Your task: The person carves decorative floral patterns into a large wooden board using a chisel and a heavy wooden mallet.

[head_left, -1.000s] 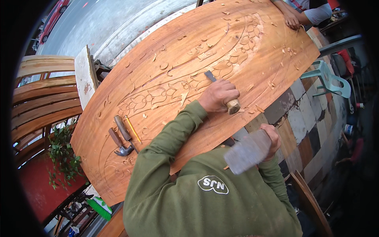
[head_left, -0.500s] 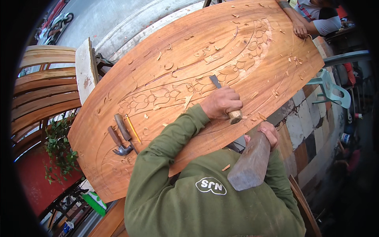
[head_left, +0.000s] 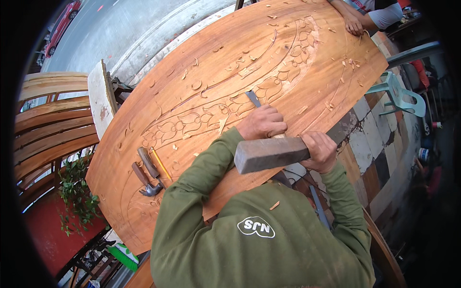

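Observation:
My left hand (head_left: 261, 122) is wrapped round a chisel (head_left: 253, 99), its dark flat blade resting on the carved floral band of a large wooden panel (head_left: 192, 144). In my right hand (head_left: 320, 150) is a heavy wooden mallet (head_left: 269, 154), block-shaped and worn grey-brown. The mallet is held level beside the chisel's handle end and covers part of it; whether they touch I cannot tell. Left of my left arm, a claw hammer (head_left: 151, 189), a second wood-handled tool (head_left: 148, 162) and a yellow pencil (head_left: 161, 164) lie on the panel.
Curled wood shavings (head_left: 197, 85) are scattered over the panel. Another person's hands (head_left: 354, 25) rest at its far right edge. A pale green plastic stool (head_left: 401, 98) stands to the right. Slatted wooden furniture (head_left: 55, 125), a leafy plant (head_left: 77, 192) and a green-bristled brush (head_left: 124, 256) are at left.
My right hand has brought the mallet up and forward from in front of my torso to the chisel's handle end, turning it level. My left hand keeps its hold, and the whole view has shifted slightly.

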{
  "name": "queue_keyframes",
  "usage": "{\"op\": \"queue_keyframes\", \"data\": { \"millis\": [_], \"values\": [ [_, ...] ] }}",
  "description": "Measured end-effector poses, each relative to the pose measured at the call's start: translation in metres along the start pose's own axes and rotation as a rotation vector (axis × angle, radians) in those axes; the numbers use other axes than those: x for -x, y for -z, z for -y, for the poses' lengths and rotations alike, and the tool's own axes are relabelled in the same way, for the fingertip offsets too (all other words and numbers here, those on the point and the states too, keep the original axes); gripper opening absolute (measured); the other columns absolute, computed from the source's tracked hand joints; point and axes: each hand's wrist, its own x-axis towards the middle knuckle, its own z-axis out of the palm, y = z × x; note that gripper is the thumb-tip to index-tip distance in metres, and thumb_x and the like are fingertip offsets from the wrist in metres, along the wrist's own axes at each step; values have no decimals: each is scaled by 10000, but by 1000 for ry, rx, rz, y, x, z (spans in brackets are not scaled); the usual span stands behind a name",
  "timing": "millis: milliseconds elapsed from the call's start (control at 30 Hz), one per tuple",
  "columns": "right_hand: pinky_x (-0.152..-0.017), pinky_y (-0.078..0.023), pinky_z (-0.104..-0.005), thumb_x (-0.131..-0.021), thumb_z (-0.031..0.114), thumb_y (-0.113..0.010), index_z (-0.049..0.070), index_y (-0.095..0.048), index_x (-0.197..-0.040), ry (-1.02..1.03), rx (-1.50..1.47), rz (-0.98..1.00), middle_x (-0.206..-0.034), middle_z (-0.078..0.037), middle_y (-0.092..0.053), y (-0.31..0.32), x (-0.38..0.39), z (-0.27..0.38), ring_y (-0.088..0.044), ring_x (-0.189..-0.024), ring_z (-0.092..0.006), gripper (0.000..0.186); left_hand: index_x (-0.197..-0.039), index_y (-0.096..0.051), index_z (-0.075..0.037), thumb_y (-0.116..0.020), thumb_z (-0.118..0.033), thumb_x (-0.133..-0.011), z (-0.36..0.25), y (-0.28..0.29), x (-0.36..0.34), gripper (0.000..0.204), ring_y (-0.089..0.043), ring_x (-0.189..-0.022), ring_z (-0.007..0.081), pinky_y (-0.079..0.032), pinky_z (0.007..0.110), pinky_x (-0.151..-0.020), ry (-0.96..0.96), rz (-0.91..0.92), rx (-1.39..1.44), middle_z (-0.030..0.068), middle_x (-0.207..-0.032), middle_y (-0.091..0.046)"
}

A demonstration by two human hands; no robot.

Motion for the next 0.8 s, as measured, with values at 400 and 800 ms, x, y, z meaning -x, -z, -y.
{"op": "queue_keyframes", "data": {
  "millis": [400,800],
  "values": [
    [-712,-580,-427,-779,342,-841,69,-607,-1227,-79,28,-161,-991,-125,-693,10,10,8,-717,-831,-341,575,-830,-645,-106,-841,-132,-761,-9,17,-20,210,-613,-741,297,-465,432,-678,162,-240,53,81,-786,-570],
    [-691,-566,-417,-734,286,-813,81,-660,-1181,-72,-76,-229,-990,-93,-686,6,44,21,-717,-827,-288,516,-859,-627,-56,-791,-43,-819,-6,-3,3,169,-594,-743,318,-443,453,-692,-96,119,-87,102,-806,-599]
  ]
}}
